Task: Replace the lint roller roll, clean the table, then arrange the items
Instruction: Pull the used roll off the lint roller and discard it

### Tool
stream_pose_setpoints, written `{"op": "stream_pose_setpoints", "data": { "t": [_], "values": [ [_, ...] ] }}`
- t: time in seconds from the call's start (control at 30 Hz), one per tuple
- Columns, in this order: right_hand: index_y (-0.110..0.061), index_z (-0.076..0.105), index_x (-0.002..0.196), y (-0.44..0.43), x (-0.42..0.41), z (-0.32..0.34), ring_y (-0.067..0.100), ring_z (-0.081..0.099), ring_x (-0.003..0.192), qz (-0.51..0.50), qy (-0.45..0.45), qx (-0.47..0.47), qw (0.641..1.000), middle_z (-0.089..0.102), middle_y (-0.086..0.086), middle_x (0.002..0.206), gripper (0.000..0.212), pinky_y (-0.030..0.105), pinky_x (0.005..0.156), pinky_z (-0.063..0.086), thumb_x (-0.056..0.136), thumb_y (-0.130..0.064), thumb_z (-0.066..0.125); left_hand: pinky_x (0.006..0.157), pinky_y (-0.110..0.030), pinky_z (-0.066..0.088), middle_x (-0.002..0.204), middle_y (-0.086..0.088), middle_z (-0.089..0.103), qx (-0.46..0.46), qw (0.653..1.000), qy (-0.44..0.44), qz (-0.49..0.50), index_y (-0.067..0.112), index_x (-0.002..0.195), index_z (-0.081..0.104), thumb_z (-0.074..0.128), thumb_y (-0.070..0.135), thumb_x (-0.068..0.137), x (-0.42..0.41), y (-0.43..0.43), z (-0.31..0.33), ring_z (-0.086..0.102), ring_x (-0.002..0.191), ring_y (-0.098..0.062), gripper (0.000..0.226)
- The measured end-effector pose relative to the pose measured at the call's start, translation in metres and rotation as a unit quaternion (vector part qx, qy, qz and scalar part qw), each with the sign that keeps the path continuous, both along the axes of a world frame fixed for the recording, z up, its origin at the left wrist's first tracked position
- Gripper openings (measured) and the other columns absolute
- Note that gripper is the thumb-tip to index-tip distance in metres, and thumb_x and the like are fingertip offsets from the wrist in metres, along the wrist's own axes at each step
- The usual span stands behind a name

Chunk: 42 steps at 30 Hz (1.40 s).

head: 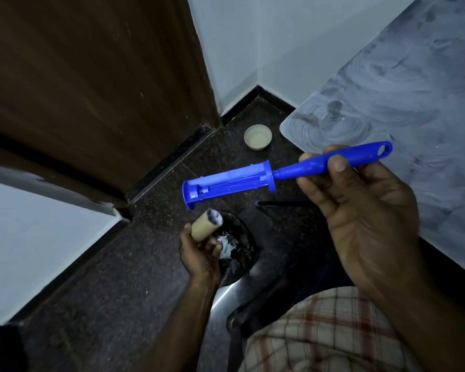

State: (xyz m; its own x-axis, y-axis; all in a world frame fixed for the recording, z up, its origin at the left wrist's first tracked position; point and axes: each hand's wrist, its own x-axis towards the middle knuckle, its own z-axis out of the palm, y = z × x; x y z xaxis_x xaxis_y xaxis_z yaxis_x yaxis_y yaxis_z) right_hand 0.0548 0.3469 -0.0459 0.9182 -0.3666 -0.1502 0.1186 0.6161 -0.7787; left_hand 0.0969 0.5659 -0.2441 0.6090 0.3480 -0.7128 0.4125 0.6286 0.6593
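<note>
My right hand [360, 208] grips the handle of a blue lint roller holder [253, 178], held level in the air with its bare spindle pointing left and no roll on it. Lower down, my left hand [202, 251] is closed around a beige cardboard roll core [204, 228], just above a bin lined with a black bag [239, 251] on the floor. The grey marbled table [414, 103] reaches in from the right, and its rounded corner sits behind the holder's handle.
A dark wooden door [91, 76] stands at the left, and white walls meet in the corner behind. A small white bowl [257, 136] sits on the dark speckled floor near the table corner. A thin black rod [282, 203] shows under the table. My checked clothing fills the bottom right.
</note>
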Motion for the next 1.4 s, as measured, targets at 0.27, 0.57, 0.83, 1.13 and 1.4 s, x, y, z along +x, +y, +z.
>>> {"op": "stream_pose_setpoints", "data": {
  "t": [0.27,0.57,0.83,1.13,1.4],
  "values": [
    [-0.004,0.065,0.110,0.015,0.001,-0.006,0.030,0.071,0.114,0.031,0.015,0.000,0.999,0.076,0.009,0.102,0.016,0.034,0.087,0.059,0.095,-0.010,0.060,0.048,-0.020,0.048,0.058,-0.002,0.059,0.003,0.994,0.109,0.024,0.012,0.094,0.061,0.044,0.044,0.103,-0.008,0.018,-0.081,0.057,0.047,-0.011,0.037],
    [-0.001,0.063,0.113,0.027,0.000,-0.008,0.030,0.072,0.112,0.041,0.033,-0.006,0.999,0.076,0.014,0.102,0.020,0.033,0.085,0.059,0.094,-0.008,0.060,0.070,-0.029,0.047,0.107,-0.016,0.056,-0.008,0.987,0.143,0.071,0.017,0.135,0.058,0.044,0.037,0.106,0.003,0.023,-0.109,0.050,0.067,-0.018,0.038],
    [-0.002,0.063,0.113,0.029,0.003,-0.009,0.030,0.072,0.111,0.050,0.039,-0.006,0.998,0.077,0.013,0.101,0.020,0.033,0.085,0.059,0.094,-0.008,0.060,0.053,-0.025,0.041,0.066,-0.005,0.054,-0.021,0.987,0.146,0.069,0.016,0.079,0.058,0.040,0.039,0.105,0.016,0.020,-0.107,0.048,0.058,-0.018,0.039],
    [-0.003,0.063,0.109,0.029,0.004,-0.011,0.030,0.073,0.110,0.056,0.038,-0.010,0.998,0.078,0.008,0.098,0.017,0.032,0.084,0.060,0.093,-0.009,0.060,0.058,-0.025,0.038,0.075,-0.002,0.051,-0.045,0.988,0.137,0.054,0.021,0.081,0.059,0.038,0.049,0.103,0.014,0.024,-0.108,0.041,0.057,-0.014,0.041],
    [-0.001,0.063,0.113,0.025,0.004,-0.010,0.031,0.073,0.110,0.045,0.045,-0.007,0.998,0.077,0.014,0.101,0.022,0.033,0.084,0.060,0.092,-0.009,0.061,0.122,-0.037,0.036,0.166,-0.012,0.037,-0.104,0.970,0.218,-0.004,0.015,0.160,0.041,0.026,0.067,0.104,-0.001,0.030,-0.111,0.037,0.155,-0.025,0.078]
  ]
}}
